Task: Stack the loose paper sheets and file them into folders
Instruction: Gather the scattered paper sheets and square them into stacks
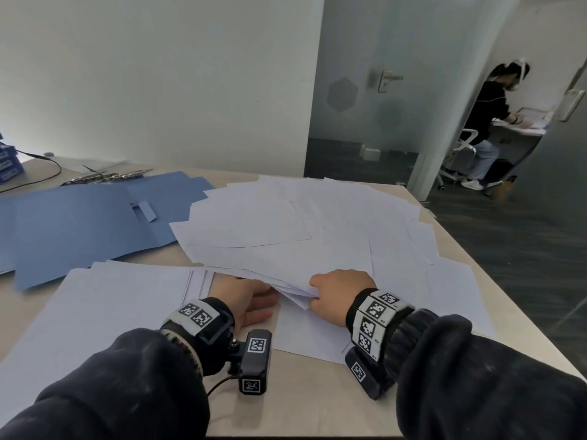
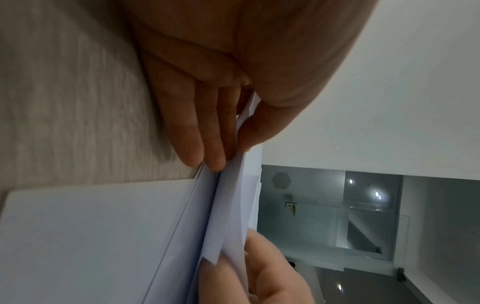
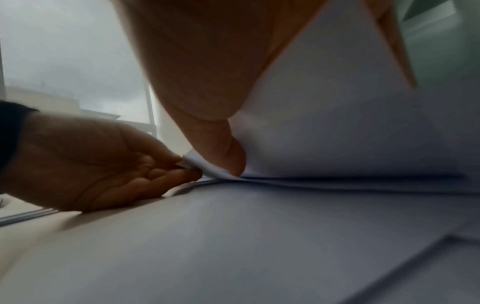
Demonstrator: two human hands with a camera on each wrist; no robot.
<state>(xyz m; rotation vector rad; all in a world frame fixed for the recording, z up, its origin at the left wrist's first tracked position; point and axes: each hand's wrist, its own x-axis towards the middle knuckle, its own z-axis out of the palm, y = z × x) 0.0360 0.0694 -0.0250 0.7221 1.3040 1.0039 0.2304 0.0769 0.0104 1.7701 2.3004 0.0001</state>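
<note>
Loose white sheets (image 1: pixel 317 223) lie fanned over the middle and right of the table (image 1: pixel 317 392). Open blue folders (image 1: pixel 89 223) lie at the left. In front of them sits a squarer pile of white paper (image 1: pixel 111 300). Both hands meet at the near corner of a lifted bunch of sheets (image 1: pixel 292 289). My left hand (image 1: pixel 270 290) pinches that bunch (image 2: pixel 233 205) between thumb and fingers (image 2: pixel 215 152). My right hand (image 1: pixel 314 296) grips the same corner, its thumb (image 3: pixel 228 156) pressed against the sheets (image 3: pixel 337 133). The right fingers are hidden behind the paper.
Metal fasteners (image 1: pixel 108 177), a black cable (image 1: pixel 41 176) and blue boxes (image 1: pixel 9 166) lie at the table's far left. The table's right edge (image 1: pixel 476 265) drops to dark floor. Beyond a glass door (image 1: pixel 381 90) a person (image 1: pixel 489 122) sits at another desk.
</note>
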